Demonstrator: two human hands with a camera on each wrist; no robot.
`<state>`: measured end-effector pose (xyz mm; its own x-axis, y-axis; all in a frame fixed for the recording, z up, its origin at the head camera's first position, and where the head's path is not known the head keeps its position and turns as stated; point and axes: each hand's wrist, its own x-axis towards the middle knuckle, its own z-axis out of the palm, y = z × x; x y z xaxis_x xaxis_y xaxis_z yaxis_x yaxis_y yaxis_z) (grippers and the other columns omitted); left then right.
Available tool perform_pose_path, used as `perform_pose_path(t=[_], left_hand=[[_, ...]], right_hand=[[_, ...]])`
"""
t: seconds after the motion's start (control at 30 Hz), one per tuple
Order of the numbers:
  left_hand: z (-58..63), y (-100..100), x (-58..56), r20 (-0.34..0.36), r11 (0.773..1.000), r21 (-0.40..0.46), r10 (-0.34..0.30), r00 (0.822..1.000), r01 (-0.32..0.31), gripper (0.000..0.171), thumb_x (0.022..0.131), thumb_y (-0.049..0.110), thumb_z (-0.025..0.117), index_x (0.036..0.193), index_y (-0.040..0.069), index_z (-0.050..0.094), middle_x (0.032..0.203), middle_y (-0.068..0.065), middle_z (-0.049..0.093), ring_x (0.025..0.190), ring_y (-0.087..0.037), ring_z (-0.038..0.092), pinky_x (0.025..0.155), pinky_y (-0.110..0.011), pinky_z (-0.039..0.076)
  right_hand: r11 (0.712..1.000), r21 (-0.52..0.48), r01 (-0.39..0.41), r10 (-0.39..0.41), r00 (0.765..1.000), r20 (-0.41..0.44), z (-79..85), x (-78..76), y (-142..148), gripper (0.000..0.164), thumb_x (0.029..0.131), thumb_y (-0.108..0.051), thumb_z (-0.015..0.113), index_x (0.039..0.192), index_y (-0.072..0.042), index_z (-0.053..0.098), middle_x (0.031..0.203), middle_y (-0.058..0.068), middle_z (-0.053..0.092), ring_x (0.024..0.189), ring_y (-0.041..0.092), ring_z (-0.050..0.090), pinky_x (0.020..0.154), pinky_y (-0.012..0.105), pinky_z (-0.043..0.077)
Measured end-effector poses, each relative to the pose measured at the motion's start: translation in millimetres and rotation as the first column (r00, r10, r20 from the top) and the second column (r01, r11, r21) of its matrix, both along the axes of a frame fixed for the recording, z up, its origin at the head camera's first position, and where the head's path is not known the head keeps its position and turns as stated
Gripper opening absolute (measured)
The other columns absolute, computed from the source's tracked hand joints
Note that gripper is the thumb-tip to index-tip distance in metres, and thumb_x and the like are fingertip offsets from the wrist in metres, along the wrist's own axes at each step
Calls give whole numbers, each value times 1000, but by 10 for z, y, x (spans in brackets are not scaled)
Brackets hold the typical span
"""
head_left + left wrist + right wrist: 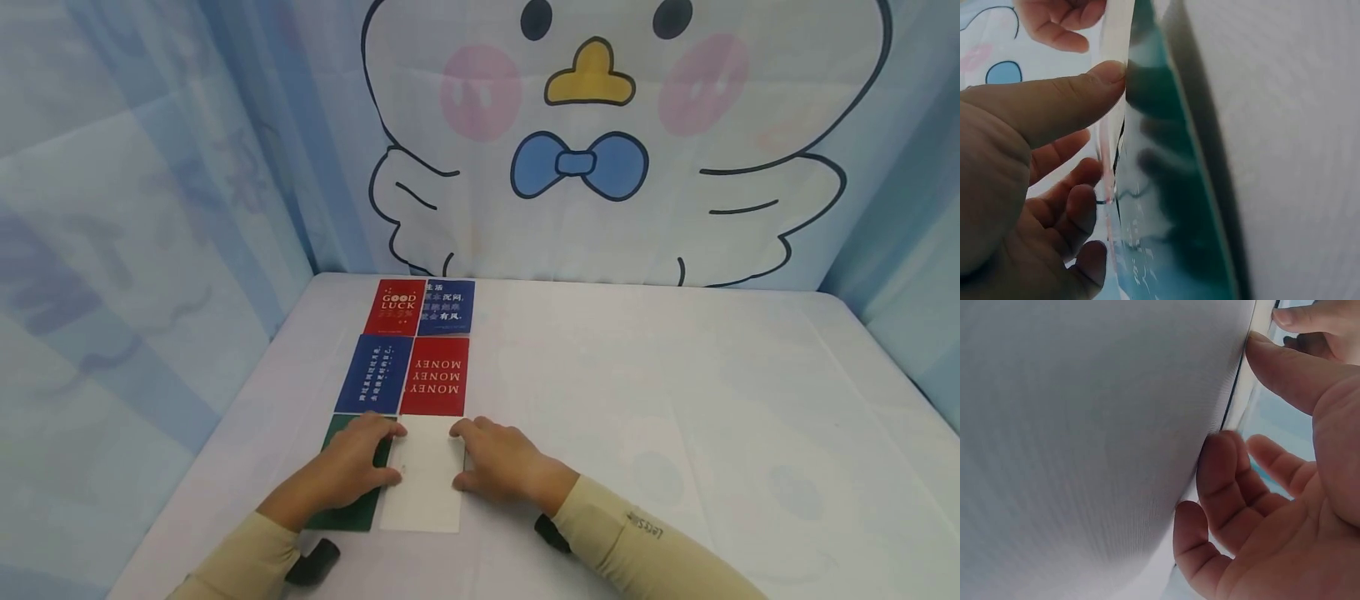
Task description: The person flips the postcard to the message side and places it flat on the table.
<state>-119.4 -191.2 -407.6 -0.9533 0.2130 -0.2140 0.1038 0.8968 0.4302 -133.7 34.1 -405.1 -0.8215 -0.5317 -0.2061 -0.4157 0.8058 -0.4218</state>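
A blank white card (423, 479) lies flat between my two hands in the head view. My left hand (352, 462) reaches across a green card (348, 508), its thumb and fingertips at the white card's left edge. In the left wrist view the thumb (1079, 103) meets that edge beside the shiny green card (1160, 156). At the white card's right edge, my right hand (506, 462) touches with spread thumb and forefinger. The right wrist view shows the thumb (1291, 369) against the thin card edge, with the other fingers (1219, 487) loosely bent.
Farther back lie a blue card (375, 375) and a red MONEY card (437, 375). Behind them are a red GOOD LUCK card (393, 307) and another blue card (447, 307). The white table (675, 417) extends right; curtains (150, 208) hang around it.
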Motion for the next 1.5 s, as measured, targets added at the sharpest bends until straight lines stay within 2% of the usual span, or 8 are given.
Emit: perform_pose_path(t=[0.07, 0.17, 0.47, 0.93, 1.1, 1.27, 1.37, 1.5], left_hand=[[-4, -10, 9, -29, 1000, -13, -19, 999, 18, 57, 78, 23, 88, 128, 14, 64, 133, -10, 56, 126, -34, 48, 103, -58, 42], [-8, -28, 14, -54, 999, -15, -46, 997, 46, 57, 78, 22, 87, 130, 15, 64, 138, -9, 56, 130, -36, 45, 104, -62, 39], [43, -48, 9, 19, 998, -55, -42, 999, 43, 53, 80, 24, 86, 130, 19, 67, 124, -8, 60, 114, -31, 49, 96, -56, 47], [60, -91, -12, 26, 997, -57, -45, 999, 46, 55, 80, 25, 86, 131, 20, 66, 125, -7, 60, 115, -30, 49, 95, -56, 47], [113, -123, -37, -5, 999, 8, -44, 999, 44, 59, 81, 27, 85, 135, 20, 63, 133, -8, 58, 123, -32, 47, 99, -61, 44], [198, -133, -214, -110, 996, 79, -34, 993, 43, 63, 84, 24, 82, 141, 14, 56, 141, -14, 52, 133, -38, 41, 101, -68, 38], [195, -102, -397, -137, 997, 59, -43, 990, 51, 66, 85, 25, 81, 143, 12, 54, 143, -16, 51, 135, -40, 39, 103, -69, 35], [143, -48, -645, -123, 997, 28, -65, 990, 69, 72, 83, 28, 83, 146, 14, 52, 144, -15, 51, 138, -39, 37, 106, -69, 30]], right_hand=[[1000, -1, -8, 8, 1000, -25, -1, -1, 0, 62, 82, -33, 83, 134, -12, 56, 117, 5, 61, 97, 18, 59, 90, 34, 54], [1000, 6, -29, 29, 997, -65, 3, -4, -4, 60, 82, -33, 83, 133, -11, 59, 123, 6, 60, 105, 20, 57, 94, 36, 52], [995, 72, -71, 79, 990, -112, 36, 21, -35, 59, 83, -35, 82, 133, -13, 61, 125, 5, 64, 108, 22, 56, 95, 41, 49], [991, 110, -77, 91, 988, -123, 54, 11, -75, 64, 83, -40, 81, 136, -13, 59, 128, 4, 63, 110, 23, 55, 95, 42, 48], [997, 50, -59, 63, 995, -72, 100, -28, -35, 70, 82, -43, 81, 139, -12, 56, 131, 5, 62, 116, 25, 55, 99, 45, 48], [999, -46, 2, -6, 996, -85, 194, -239, 60, 66, 85, -39, 78, 141, -10, 56, 134, 8, 61, 121, 29, 54, 101, 48, 46], [999, -26, 30, -33, 994, -107, 186, -412, 107, 64, 88, -37, 76, 143, -10, 54, 141, 8, 57, 127, 31, 51, 105, 50, 43], [999, 33, 34, -30, 994, -103, 133, -614, 127, 71, 89, -39, 74, 149, -12, 48, 152, 6, 46, 136, 32, 42, 109, 53, 37]])
